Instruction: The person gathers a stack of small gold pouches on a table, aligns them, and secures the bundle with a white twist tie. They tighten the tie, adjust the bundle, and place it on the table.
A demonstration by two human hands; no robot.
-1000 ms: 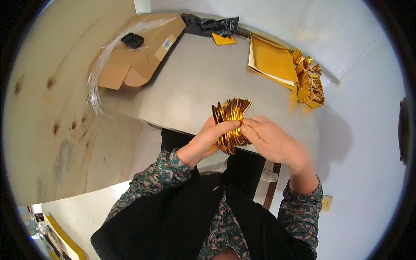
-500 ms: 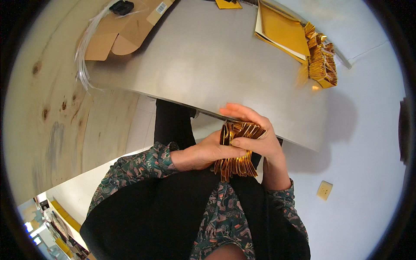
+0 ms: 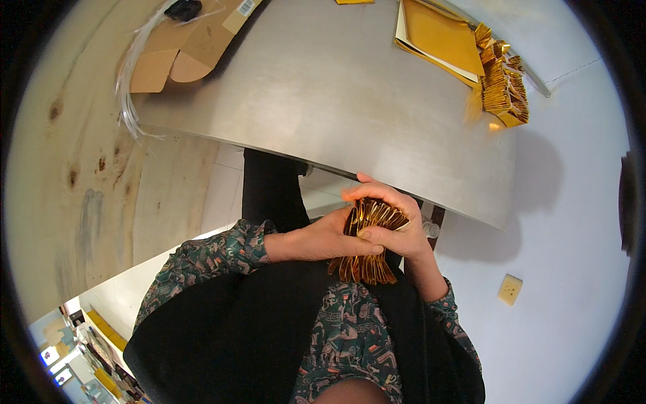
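A bundle of folded gold foil paper point(image 3: 367, 269) is held upright in front of my body, just off the table's near edge. Its many thin pleats fan out at the top and bottom. My left hand point(image 3: 321, 239) grips it from the left, with the thumb laid across the front. From the right, my right hand point(image 3: 404, 225) wraps around it, fingers curled over the far side and thumb pressed on the front near the other thumb. The far fingers of both hands are partly hidden behind the bundle.
On the grey metal table point(image 3: 303, 87), a gold sheet stack point(image 3: 441, 37) and more pleated gold bundles point(image 3: 505, 87) lie at the far right. An opened cardboard box point(image 3: 185, 54) and white plastic strands point(image 3: 128, 87) lie far left, beside a wooden board point(image 3: 101, 168). A wall outlet point(image 3: 510, 289) is at right.
The bundle has come slightly nearer my body. My right fingers, stretched out before, now curl closer around its top, and the pleats fan wider.
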